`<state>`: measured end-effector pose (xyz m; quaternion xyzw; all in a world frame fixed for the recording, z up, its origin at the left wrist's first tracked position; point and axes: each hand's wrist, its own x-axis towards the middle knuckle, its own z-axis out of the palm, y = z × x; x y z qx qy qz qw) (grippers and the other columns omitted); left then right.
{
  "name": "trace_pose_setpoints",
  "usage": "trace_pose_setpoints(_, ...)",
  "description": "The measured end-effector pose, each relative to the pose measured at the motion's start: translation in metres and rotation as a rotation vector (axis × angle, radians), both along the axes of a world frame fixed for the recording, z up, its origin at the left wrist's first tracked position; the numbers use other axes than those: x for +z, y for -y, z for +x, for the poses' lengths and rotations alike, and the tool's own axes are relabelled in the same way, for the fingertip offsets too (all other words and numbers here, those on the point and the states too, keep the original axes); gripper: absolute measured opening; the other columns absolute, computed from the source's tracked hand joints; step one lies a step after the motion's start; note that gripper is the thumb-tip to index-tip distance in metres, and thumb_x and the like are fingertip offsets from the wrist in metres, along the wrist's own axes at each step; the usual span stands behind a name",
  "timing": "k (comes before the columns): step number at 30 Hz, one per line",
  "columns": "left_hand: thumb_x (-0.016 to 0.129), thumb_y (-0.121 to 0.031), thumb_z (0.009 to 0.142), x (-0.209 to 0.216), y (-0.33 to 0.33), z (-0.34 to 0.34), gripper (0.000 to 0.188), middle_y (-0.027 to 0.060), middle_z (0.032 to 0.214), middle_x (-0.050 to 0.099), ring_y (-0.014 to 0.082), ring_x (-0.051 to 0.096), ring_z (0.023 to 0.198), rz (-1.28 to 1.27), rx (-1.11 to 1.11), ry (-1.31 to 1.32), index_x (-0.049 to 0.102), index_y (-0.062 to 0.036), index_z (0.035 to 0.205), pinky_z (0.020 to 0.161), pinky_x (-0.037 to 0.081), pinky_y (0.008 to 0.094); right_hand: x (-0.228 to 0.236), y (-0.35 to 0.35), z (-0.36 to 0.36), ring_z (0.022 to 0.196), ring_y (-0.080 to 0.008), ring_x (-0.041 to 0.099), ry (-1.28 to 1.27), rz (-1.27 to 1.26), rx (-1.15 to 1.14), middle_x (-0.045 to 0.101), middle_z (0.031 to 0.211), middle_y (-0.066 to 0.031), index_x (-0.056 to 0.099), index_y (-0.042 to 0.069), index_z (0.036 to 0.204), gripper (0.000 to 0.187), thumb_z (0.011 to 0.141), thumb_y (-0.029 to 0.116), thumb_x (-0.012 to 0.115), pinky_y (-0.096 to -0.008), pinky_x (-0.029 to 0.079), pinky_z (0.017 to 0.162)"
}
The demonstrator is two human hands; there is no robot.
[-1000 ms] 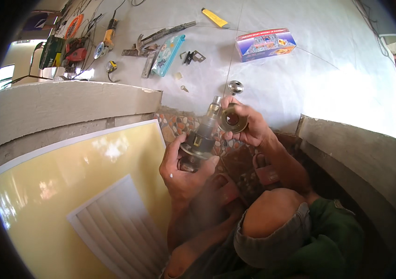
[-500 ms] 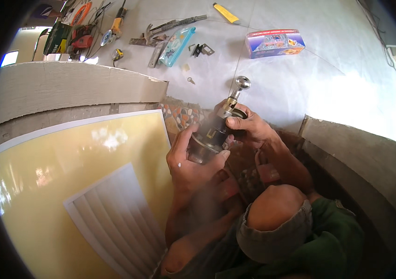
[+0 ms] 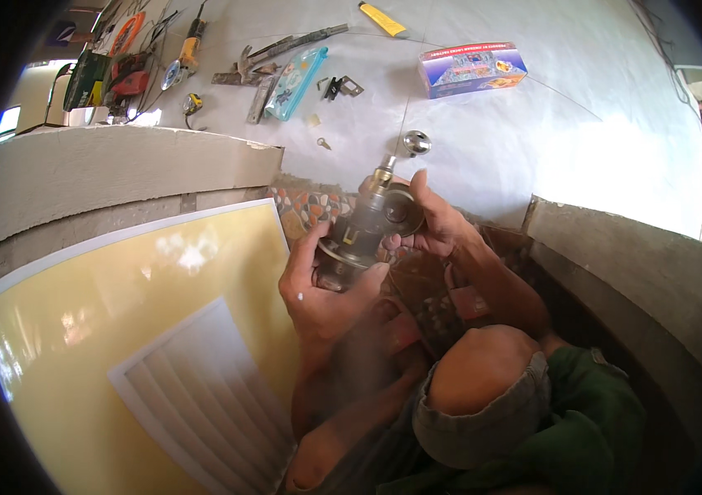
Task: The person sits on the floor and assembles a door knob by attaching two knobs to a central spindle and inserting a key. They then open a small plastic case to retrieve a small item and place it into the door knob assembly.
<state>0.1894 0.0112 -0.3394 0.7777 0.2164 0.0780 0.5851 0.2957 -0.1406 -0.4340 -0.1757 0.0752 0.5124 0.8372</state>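
Observation:
A round door knob lock [image 3: 362,224] sits in my left hand [image 3: 325,304]. My fingers and thumb are wrapped round its knob end, and the dark cylindrical body with its brassy spindle points up and away. My right hand [image 3: 442,227] grips a dark round cover plate [image 3: 403,212] by its edge, beside the lock body. The right thumb is raised along the plate's far side; the other fingertips lie under it, partly hidden. Just beyond the spindle tip, a shiny loose knob [image 3: 417,143] rests on the tiled floor.
On the floor ahead are a key [image 3: 324,143], black metal plates [image 3: 341,87], a teal pouch [image 3: 295,84], a hammer [image 3: 245,64], a yellow tube [image 3: 382,20] and a box [image 3: 472,69]. A yellow door panel [image 3: 145,272] stands left; a concrete ledge [image 3: 615,272] runs right.
The cover plate has tilted so its round face shows beside the lock body, and my right thumb has lifted. The whole view has shifted slightly, moving the scene left.

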Motion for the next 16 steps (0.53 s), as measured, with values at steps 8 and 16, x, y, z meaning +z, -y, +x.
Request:
trace_pose_setpoints(8,0.09,-0.013,0.068,-0.029,-0.01,0.013,0.063,0.0094,0.095,0.071,0.0135,0.066,0.083,-0.039,0.064,0.042,0.061,0.0093,0.119,0.075,0.055,0.0284,-0.03,0.004,0.004,0.101,-0.0263,0.068,0.034,-0.041,0.005,0.063,0.119,-0.0116,0.051,0.006,0.136,0.05,0.095,0.03,0.065,-0.0322,0.057,0.065)
trace_pose_setpoints(16,0.089,-0.03,0.07,-0.122,-0.035,0.057,0.063,0.0107,0.102,0.069,0.0192,0.064,0.083,0.256,0.055,-0.159,0.065,0.002,0.118,0.074,0.053,0.0324,-0.075,0.034,0.002,0.103,-0.0314,0.068,0.031,-0.22,-0.007,0.061,0.121,-0.0128,0.045,0.012,0.142,0.057,0.091,0.023,0.068,-0.0402,0.062,0.074)
